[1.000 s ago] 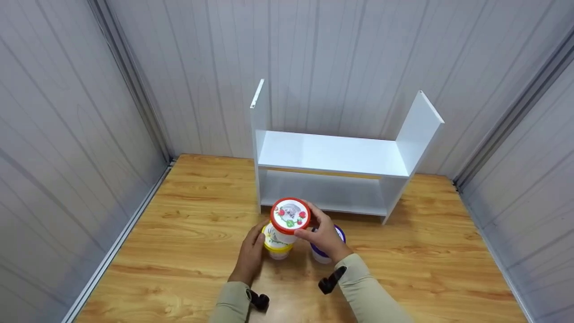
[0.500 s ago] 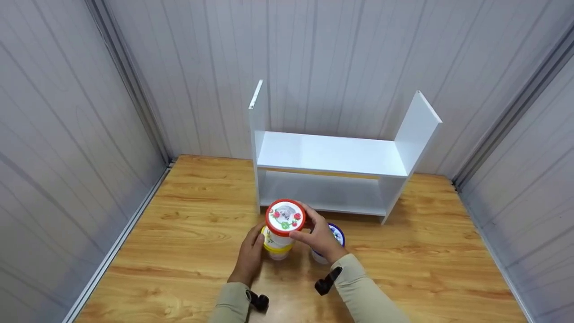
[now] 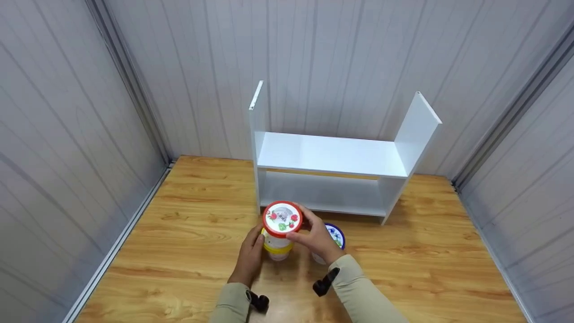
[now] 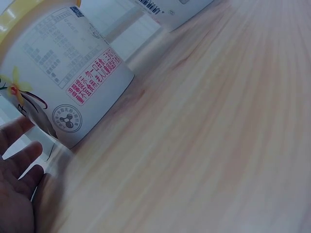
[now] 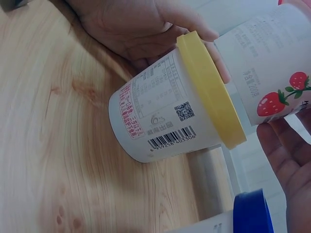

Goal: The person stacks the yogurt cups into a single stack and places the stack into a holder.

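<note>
A white tub with a red-rimmed, strawberry-printed lid (image 3: 282, 219) is held by my right hand (image 3: 317, 237), thumb on the near side and fingers on the far side. It is right over a white tub with a yellow lid (image 3: 278, 249), hiding most of that lid. In the right wrist view, the red tub's base (image 5: 252, 82) sits close against the yellow lid (image 5: 209, 87), slightly off-centre. My left hand (image 3: 249, 255) holds the left side of the yellow-lidded tub, thumb and fingers at its rim. A blue-lidded tub (image 3: 335, 234) stands to the right, partly behind my right wrist.
A white two-tier shelf (image 3: 332, 154) with tall side panels stands just behind the tubs on the wooden table (image 3: 193, 215). Grey panel walls (image 3: 63, 134) enclose the table at the back and both sides.
My right hand has brought the red-lidded tub left and slightly nearer over the yellow-lidded one. More of the blue lid shows. My left hand has stayed in place.
</note>
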`<state>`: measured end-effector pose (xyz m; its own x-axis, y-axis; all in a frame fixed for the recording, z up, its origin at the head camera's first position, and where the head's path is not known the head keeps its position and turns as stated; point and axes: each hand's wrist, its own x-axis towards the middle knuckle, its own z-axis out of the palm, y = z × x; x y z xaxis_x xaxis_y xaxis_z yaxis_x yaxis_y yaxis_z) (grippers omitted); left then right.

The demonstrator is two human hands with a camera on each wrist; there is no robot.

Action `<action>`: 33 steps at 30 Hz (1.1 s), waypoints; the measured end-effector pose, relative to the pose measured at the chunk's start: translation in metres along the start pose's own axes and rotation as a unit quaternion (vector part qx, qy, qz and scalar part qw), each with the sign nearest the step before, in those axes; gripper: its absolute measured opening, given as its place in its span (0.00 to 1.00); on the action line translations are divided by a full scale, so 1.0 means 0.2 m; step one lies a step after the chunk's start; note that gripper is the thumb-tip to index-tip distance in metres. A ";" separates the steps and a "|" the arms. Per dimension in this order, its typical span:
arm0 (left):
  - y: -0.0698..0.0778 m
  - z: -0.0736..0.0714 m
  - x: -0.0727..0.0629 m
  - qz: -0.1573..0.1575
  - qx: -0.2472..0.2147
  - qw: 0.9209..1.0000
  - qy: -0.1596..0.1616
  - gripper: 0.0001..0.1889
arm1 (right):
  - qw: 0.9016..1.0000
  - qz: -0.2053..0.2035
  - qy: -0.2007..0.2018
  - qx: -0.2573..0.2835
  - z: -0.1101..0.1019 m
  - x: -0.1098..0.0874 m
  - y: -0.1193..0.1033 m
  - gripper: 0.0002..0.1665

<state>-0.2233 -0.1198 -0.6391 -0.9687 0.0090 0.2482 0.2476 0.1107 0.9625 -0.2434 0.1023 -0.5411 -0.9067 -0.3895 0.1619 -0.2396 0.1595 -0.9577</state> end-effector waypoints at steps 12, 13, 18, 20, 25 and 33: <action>0.00 0.00 0.01 0.005 0.012 1.000 0.003 0.21 | 0.999 0.025 -0.006 0.025 0.03 0.01 0.00 0.54; 0.00 0.00 0.01 0.003 0.013 1.000 0.003 0.21 | 0.999 0.029 -0.007 0.027 0.03 0.01 0.00 0.54; 0.01 0.00 0.00 -0.013 0.010 1.000 -0.003 0.21 | 0.999 0.044 -0.003 0.032 0.04 0.01 0.00 0.55; 0.01 0.00 0.00 -0.012 0.011 1.000 -0.003 0.21 | 0.998 0.046 -0.003 0.035 0.05 0.02 0.00 0.55; 0.00 0.00 0.01 -0.004 0.020 1.000 0.004 0.20 | 0.998 0.046 -0.004 0.045 0.06 0.03 0.01 0.55; 0.01 -0.01 0.01 -0.022 0.017 1.000 -0.001 0.20 | 0.997 0.058 -0.008 0.048 0.06 0.03 0.00 0.55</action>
<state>-0.2244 -0.1211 -0.6376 -0.9786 0.0047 0.2057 0.2042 0.1446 0.9682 -0.2440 0.0901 -0.5431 -0.9208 -0.3873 0.0460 -0.0989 0.1178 -0.9881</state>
